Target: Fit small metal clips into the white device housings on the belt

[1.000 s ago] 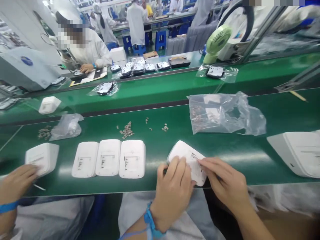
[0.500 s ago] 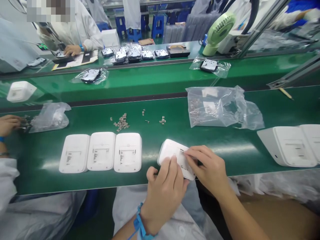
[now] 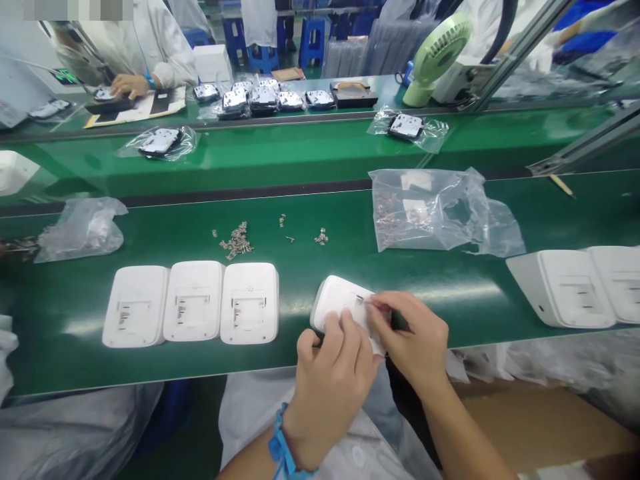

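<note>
A white plastic housing (image 3: 333,297) lies tilted at the front edge of the green bench. My left hand (image 3: 335,373) rests on it, fingers bent over its face and holding it. My right hand (image 3: 413,337) pinches at a slot on the housing's right part; whatever is between thumb and fingertip is too small to make out. To the left stand three similar housings (image 3: 250,303) in a row. Behind them lies a pile of small metal pieces (image 3: 237,241), with a smaller cluster (image 3: 321,236) nearer the housing.
A clear bag of metal pieces (image 3: 425,210) lies behind my right hand, another bag (image 3: 87,227) at the left. More white housings (image 3: 575,287) stand at the right. Beyond the bench are bagged parts (image 3: 407,125), a green fan (image 3: 437,60) and a person's hand (image 3: 130,85).
The bench scene has shifted slightly left in view. The neighbouring person's hand at the left edge is mostly out of sight. My hands keep nearly the same hold on the housing.
</note>
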Motion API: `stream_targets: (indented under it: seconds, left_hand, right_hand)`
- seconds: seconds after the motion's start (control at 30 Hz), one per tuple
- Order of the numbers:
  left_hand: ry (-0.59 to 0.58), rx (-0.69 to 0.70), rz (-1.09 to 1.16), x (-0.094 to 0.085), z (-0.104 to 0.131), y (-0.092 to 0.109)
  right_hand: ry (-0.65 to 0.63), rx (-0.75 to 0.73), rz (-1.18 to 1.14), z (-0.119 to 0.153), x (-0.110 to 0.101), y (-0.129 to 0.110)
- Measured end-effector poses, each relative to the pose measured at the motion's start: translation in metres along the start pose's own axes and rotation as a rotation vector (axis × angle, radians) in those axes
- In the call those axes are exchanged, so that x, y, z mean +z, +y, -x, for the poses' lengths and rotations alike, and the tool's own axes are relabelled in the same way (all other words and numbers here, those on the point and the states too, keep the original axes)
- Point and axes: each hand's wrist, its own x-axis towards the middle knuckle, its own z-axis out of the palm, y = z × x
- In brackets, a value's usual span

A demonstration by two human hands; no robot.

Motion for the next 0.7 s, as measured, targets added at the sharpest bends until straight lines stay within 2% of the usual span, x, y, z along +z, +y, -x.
stream_targets:
  seconds: [0.37,0.57,0.7]
  left_hand:
    - [0.026,-0.013,0.028,0.0005,0.0005,-0.0013]
    - [0.032,-0.015,0.057,0.0013,0.0011,-0.0022]
    - [0.012,0.003,0.061,-0.0002,0.0,-0.0031]
  right_hand:
    - [0.002,0.042,-0.061,0.0067,-0.001,0.0]
    - [0.014,-0.003,-0.034,0.0089,0.0016,-0.0005]
    - [0.031,-0.08,0.073,0.0045,0.0043,-0.0051]
